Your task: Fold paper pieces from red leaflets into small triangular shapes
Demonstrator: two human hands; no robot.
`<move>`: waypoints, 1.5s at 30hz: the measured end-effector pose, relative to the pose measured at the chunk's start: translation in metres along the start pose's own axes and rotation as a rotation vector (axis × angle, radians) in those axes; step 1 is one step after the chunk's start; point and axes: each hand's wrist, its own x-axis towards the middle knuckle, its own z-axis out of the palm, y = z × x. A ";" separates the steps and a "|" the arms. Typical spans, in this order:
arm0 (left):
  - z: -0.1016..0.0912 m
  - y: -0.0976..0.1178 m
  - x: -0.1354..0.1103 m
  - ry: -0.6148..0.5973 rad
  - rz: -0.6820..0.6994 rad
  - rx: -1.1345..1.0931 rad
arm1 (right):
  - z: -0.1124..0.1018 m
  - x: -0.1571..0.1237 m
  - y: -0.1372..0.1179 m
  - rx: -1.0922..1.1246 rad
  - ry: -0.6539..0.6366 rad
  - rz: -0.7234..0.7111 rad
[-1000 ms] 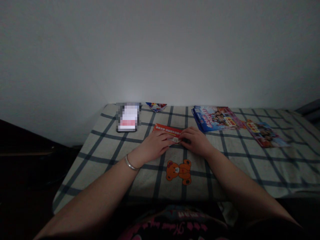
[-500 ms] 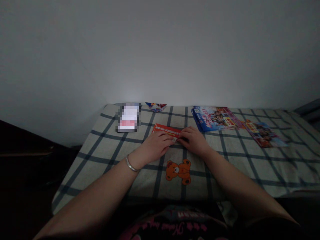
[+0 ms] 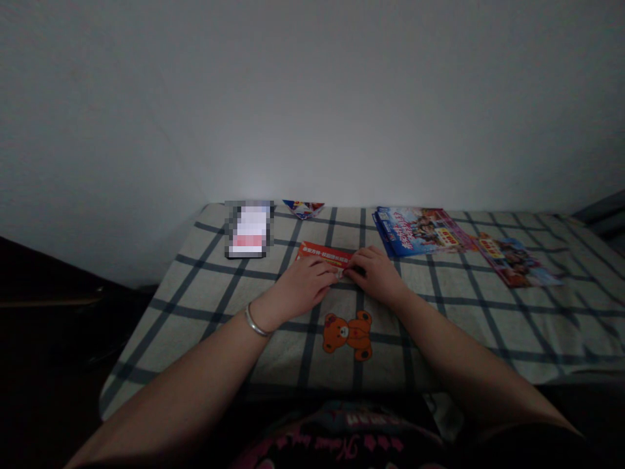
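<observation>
A red printed paper [image 3: 323,251] lies on the checked cloth [image 3: 439,306] in front of me, partly folded. My left hand [image 3: 303,284], with a silver bangle on the wrist, rests palm down on the paper's near edge with its fingers pressed together. My right hand [image 3: 375,275] meets it from the right, fingertips pinching the paper's near corner. Most of the paper is hidden under both hands.
A blurred phone [image 3: 249,229] lies at the back left. A small folded coloured paper [image 3: 303,208] sits by the wall. Blue leaflets [image 3: 420,230] and another leaflet [image 3: 517,262] lie at the right. An orange bear print [image 3: 347,332] marks the cloth near me.
Both hands have stayed on the red paper, shifting only slightly. The pale bit of paper seen between the fingertips earlier is now almost covered.
</observation>
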 end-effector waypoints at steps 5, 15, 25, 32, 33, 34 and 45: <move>0.000 0.000 0.000 -0.001 0.010 -0.008 | 0.002 0.000 0.003 0.006 0.018 0.027; -0.001 0.000 0.000 -0.021 0.003 -0.024 | 0.003 0.001 0.004 0.004 0.048 0.059; 0.000 0.002 0.000 -0.017 -0.014 0.000 | 0.009 0.000 0.009 -0.020 0.145 0.067; -0.001 0.008 0.001 -0.020 -0.011 0.065 | 0.010 0.000 0.009 -0.015 0.140 0.072; -0.001 0.010 0.002 -0.024 -0.022 0.072 | 0.011 0.000 0.009 -0.011 0.137 0.072; -0.001 0.012 0.002 -0.029 -0.036 0.077 | 0.011 0.000 0.009 -0.007 0.134 0.073; -0.005 0.020 0.008 -0.078 -0.089 0.122 | 0.011 0.000 0.009 0.043 0.063 0.085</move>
